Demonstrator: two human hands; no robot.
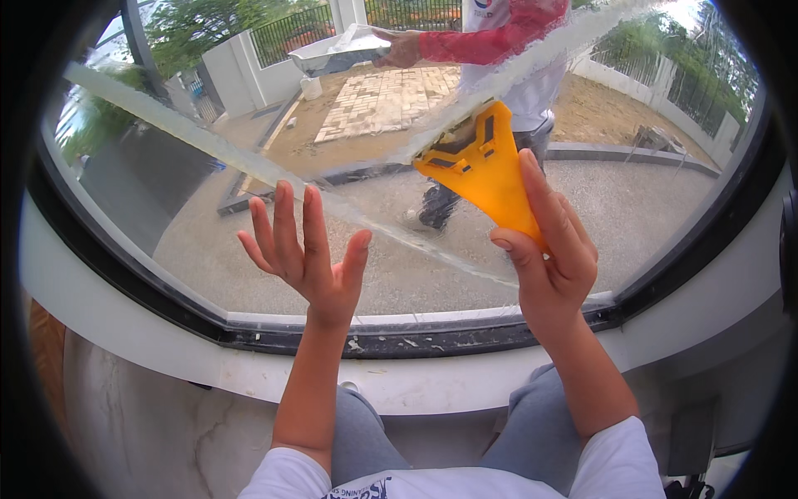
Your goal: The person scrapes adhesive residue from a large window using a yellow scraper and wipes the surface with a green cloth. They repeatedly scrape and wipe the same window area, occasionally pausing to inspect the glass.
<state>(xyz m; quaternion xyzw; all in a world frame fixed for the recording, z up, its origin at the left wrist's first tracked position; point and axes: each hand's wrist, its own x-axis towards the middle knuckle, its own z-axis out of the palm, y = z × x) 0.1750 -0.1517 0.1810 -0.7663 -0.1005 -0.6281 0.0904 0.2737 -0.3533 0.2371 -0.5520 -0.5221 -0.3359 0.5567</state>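
Note:
My right hand (552, 249) grips the handle of a yellow plastic scraper (492, 168), its wide head tilted up and to the left. The scraper's edge meets a cloudy whitish band (536, 68) that slants across the window pane (386, 274). My left hand (312, 249) is raised before the glass with its fingers apart, holding nothing. Whether its fingertips touch the pane I cannot tell. A second whitish strip (237, 162) runs down the glass from upper left to lower right, passing behind the left hand.
A black window frame (399, 343) with whitish crumbs borders the pane, above a white sill (430, 380). Beyond the glass, a person in red sleeves (467, 47) holds a white tray (336, 50). Paving blocks (386, 103) lie outside. My knees are against the sill.

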